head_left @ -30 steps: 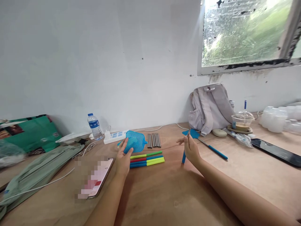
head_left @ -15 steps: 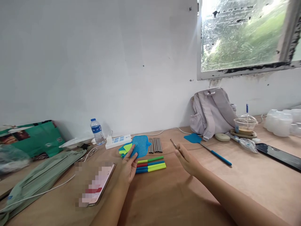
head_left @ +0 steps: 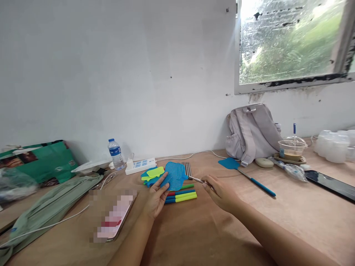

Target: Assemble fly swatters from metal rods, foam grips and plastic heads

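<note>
Between thumb and fingers, my left hand (head_left: 158, 197) grips a blue perforated fly swatter head (head_left: 175, 176), lifted over the brown-covered table (head_left: 180, 236). My right hand (head_left: 219, 190) is closed around a thin metal rod (head_left: 197, 180), whose far end meets or nearly meets the neck of that head. Behind my left hand lie more swatter heads, a yellow-green one (head_left: 155, 172) on top of blue. Several metal tubes (head_left: 189, 170) lie in a row, partly hidden by the held head. In front of them are coloured handle sleeves (head_left: 185, 196).
A whole blue fly swatter (head_left: 262, 186) lies to the right, near a grey backpack (head_left: 251, 135). Leftward are a phone (head_left: 119, 218), a white power strip (head_left: 141, 166), a water bottle (head_left: 115, 154) and green cloth (head_left: 50, 210). A drink cup (head_left: 291, 149) and black phone (head_left: 331, 186) stand far right.
My left hand has brought the swatter head rightward. The rod in my right hand has swung down and left, so its tip is now at the head's neck.
</note>
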Motion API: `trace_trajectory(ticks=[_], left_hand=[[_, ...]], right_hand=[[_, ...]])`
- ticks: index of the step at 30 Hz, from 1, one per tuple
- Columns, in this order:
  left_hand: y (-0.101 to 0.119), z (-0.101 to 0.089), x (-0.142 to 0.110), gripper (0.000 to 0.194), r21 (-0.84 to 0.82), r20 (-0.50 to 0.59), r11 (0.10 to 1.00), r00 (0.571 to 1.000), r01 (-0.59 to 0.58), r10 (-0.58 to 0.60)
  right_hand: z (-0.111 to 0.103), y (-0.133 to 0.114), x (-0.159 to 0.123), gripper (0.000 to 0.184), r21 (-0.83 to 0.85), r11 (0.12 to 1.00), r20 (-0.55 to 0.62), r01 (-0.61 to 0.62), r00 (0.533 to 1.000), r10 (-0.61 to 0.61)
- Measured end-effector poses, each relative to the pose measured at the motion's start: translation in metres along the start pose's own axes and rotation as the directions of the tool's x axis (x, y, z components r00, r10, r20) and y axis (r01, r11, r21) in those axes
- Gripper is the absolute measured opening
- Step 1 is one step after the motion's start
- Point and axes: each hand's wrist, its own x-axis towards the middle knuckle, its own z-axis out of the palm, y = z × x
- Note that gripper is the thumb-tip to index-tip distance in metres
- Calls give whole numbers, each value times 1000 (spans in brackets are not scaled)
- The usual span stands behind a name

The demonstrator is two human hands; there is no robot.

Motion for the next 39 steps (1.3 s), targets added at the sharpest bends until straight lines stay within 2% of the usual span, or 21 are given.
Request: trace_trajectory(ticks=[6,12,15,19,23,27,30,34,37,39], left_hand=[[-6,-4,4,47,-1,12,1000,1000,-19,19],[-3,0,1,50,56,14,998,1000,-12,11],[-2,0,0,60,92,36,995,998,-49,46],[-6,-3,2,77,173,24,979,994,-112,110],[-12,-5,2,67,269,29,963,999,-33,26],[-17,-5,-1,54,406,33,914,999,23,-40],[-20,-8,-4,56,501,-25,865,1000,28,-18],[-21,-10,-7,58,652,-27,758,1000,19,-2],[-20,-8,-11,59,735,-102,677,994,44,46],[-18,-5,-14,56,779,-113,625,992,50,61]], right_hand=[[-3,0,1,17,-30,999,-35,22,999,-23],[-6,2,2,18,-59,996,-16,65,998,-66],[-9,5,3,19,-101,991,-30,87,995,-90],[-13,12,3,18,-245,965,-77,97,990,-119],[-16,19,4,18,-318,940,-104,123,981,-164],[-16,25,3,18,-291,934,-50,208,972,-231],[-16,29,2,20,-253,937,-9,242,968,-253],[-12,32,1,21,-184,948,61,259,966,-252],[-7,32,1,21,-141,958,119,249,965,-233],[-5,32,1,21,-121,966,142,230,967,-213]])
